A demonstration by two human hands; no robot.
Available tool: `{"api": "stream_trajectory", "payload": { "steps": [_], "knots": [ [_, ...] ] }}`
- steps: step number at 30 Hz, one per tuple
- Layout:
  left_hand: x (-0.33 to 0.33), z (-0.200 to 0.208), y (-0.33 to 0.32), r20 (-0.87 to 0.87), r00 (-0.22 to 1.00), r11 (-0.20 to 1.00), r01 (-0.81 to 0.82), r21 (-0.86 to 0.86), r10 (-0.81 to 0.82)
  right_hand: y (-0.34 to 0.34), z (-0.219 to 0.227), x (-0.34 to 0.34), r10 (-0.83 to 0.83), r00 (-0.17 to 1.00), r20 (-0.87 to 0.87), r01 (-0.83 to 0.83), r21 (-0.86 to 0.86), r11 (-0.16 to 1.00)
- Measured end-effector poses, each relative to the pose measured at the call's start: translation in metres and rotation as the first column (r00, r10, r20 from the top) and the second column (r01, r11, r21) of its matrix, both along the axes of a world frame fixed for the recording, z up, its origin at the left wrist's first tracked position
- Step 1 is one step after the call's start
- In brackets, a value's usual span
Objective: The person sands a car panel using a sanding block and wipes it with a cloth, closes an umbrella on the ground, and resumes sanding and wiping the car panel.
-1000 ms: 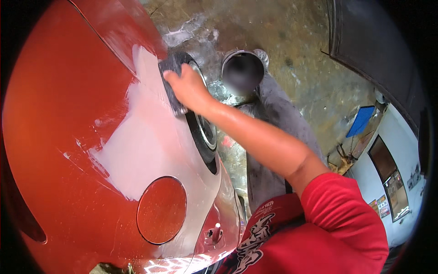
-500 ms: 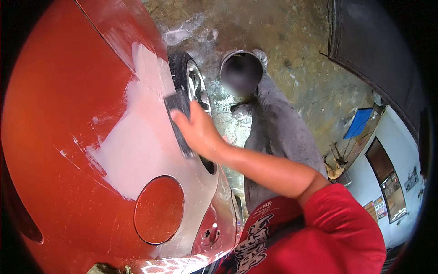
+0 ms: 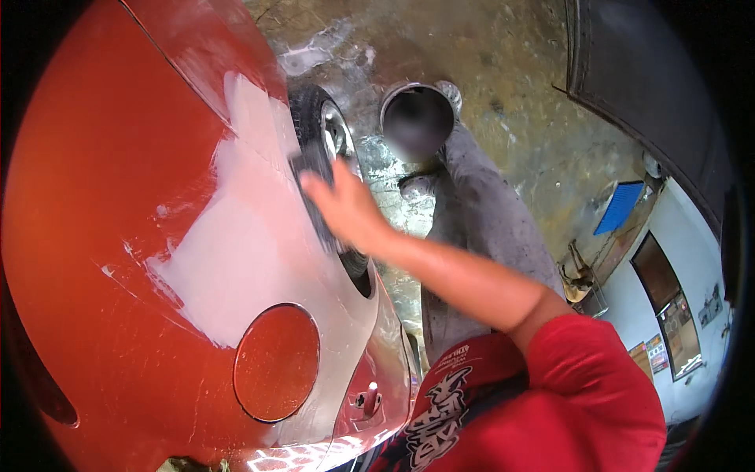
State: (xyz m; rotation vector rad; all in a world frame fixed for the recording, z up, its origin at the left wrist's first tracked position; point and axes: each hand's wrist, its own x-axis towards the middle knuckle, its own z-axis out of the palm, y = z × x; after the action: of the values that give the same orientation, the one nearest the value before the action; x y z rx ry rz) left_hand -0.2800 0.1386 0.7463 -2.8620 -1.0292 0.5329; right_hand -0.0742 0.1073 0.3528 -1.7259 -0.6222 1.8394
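My right hand [image 3: 350, 208] is closed around a long dark sanding block [image 3: 318, 200], blurred by motion. The block lies along the wheel-arch edge of a red car body panel [image 3: 102, 181]. Beside it spreads a patch of smooth, pale filler [image 3: 236, 228], ragged at its left edge. Just beyond the hand are the black tyre and silver wheel [image 3: 334, 130]. A round red fuel flap [image 3: 277, 362] sits in the panel below the patch. My left hand is out of view.
A round, pale-rimmed container [image 3: 417, 122] with a dark, blurred inside stands on the stained concrete floor [image 3: 511, 118] by my feet. My grey-trousered legs [image 3: 487, 212] are right of the wheel. Farther right are a blue mat [image 3: 619, 207] and a dog [image 3: 578, 282].
My right hand and the sanding block have shifted slightly up and to the right along the wheel-arch edge. The dog's head has moved.
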Motion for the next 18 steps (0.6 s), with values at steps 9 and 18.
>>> {"api": "stream_trajectory", "payload": {
  "steps": [9, 18],
  "knots": [
    [-0.001, -0.002, -0.006, -0.007, 1.0, 1.0, -0.011, -0.002, 0.011, -0.037, 0.016, -0.002, -0.074, 0.995, -0.063, 0.08, 0.085, 0.993],
    [0.001, -0.002, -0.008, -0.014, 1.0, 1.0, -0.01, -0.007, 0.01, -0.031, -0.002, -0.002, -0.024, 1.0, -0.016, 0.024, -0.003, 1.0]
  ]
}}
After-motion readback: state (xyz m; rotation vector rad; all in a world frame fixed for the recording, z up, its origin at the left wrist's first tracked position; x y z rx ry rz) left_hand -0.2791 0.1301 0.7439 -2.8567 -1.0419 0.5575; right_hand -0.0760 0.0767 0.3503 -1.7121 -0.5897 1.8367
